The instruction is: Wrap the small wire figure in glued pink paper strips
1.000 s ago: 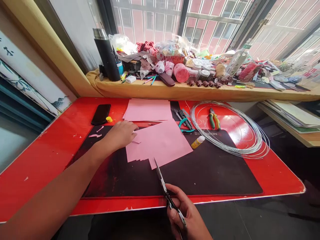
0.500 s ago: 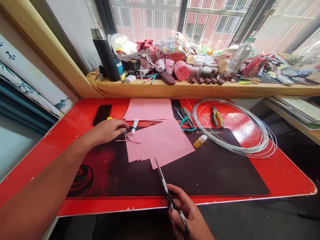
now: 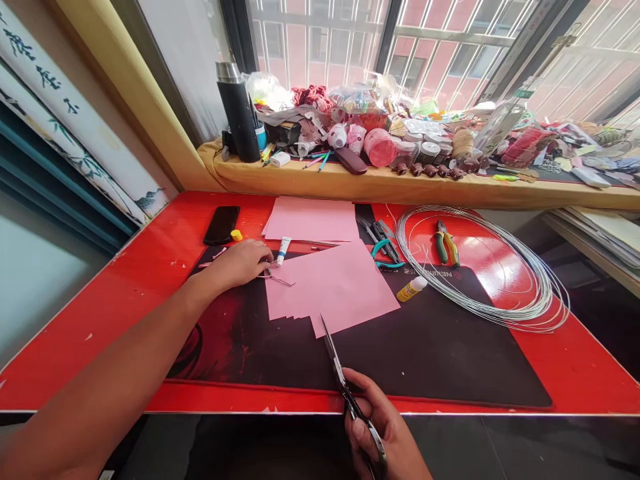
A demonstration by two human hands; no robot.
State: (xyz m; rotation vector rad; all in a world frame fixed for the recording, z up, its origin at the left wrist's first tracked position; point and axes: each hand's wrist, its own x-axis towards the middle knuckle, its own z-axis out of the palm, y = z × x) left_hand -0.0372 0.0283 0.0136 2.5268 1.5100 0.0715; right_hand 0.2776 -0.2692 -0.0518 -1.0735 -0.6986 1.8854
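Note:
My right hand [image 3: 377, 423] grips a pair of scissors [image 3: 343, 383] near the front edge of the table. Their blades point up and away, with the tip at the lower edge of the pink paper [image 3: 335, 283]. My left hand [image 3: 247, 260] reaches across to the paper's upper left corner, its fingers closed on a small twisted-wire figure [image 3: 280, 279]. The fingers hide part of that figure; a thin leg of it lies over the paper. Just beyond the fingertips is a small white glue tube [image 3: 283, 251].
Pink sheets [image 3: 310, 219] lie at the back, by a black phone [image 3: 221, 225] and yellow cap [image 3: 237, 235]. Right of the paper are teal-handled pliers [image 3: 383, 253], a yellow bottle [image 3: 411, 289], a wire coil [image 3: 540, 293] and green-yellow pliers [image 3: 446, 245]. Craft supplies crowd the sill.
My left hand has moved forward and right, and its fingers have come down onto the wire figure. The view has shifted slightly; the scissors stay in my right hand.

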